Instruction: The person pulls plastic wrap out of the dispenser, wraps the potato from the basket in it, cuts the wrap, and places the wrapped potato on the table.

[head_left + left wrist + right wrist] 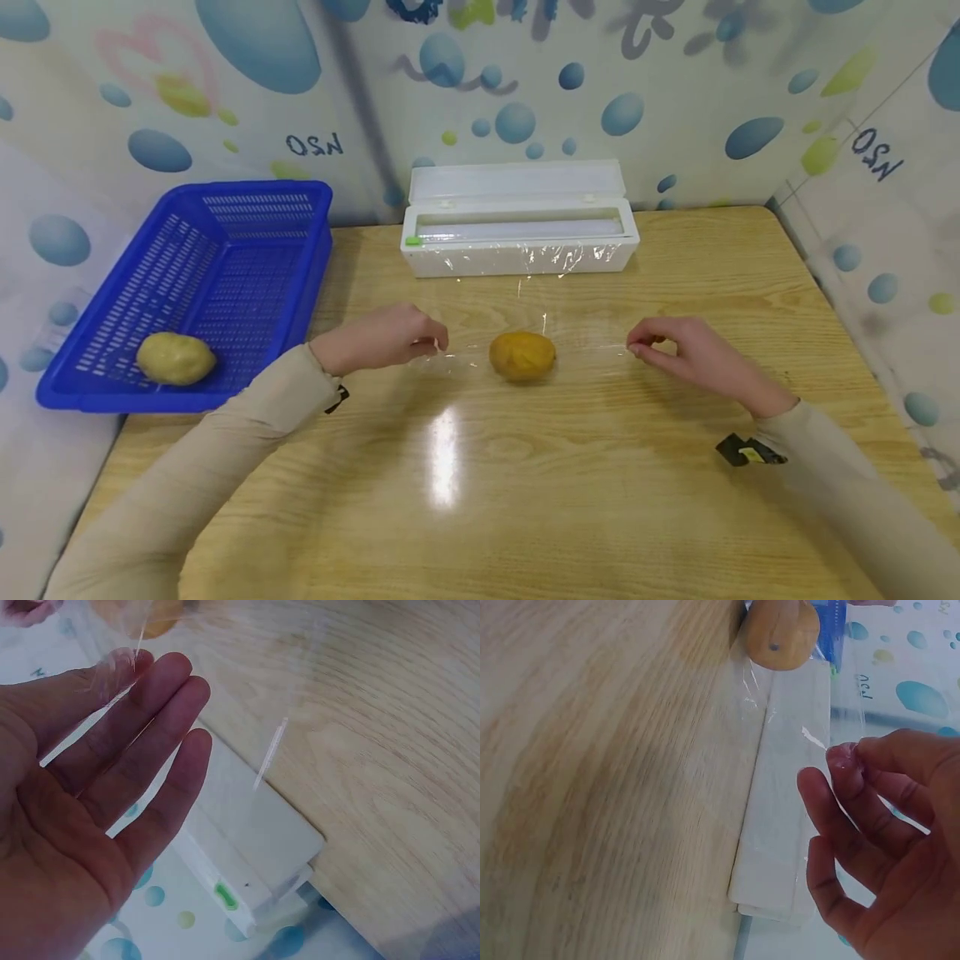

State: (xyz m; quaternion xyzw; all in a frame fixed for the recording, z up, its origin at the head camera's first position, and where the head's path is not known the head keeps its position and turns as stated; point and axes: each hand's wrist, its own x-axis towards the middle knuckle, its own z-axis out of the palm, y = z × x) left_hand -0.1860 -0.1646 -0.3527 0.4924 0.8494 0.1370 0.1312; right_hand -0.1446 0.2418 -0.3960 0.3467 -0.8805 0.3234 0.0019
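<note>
A thin sheet of clear cling film [604,348] spans the space between my two hands. My left hand [386,337] pinches one side of it between thumb and forefinger, the other fingers loosely extended in the left wrist view. At the opposite side, thumb and forefinger of my right hand [693,358] pinch the film too. Between the hands is an orange-yellow oval fruit, like a mango [522,357]; whether film passes over or under it I cannot tell. Behind it stands a white cling film dispenser [517,260], lid raised, with film hanging over its front.
A blue plastic basket [306,308] sits at the left of the wooden table [525,517], holding one pale yellow potato-like item [176,358]. A green slider [413,241] is at the dispenser's left end. Patterned walls [517,83] border the table at the back and sides.
</note>
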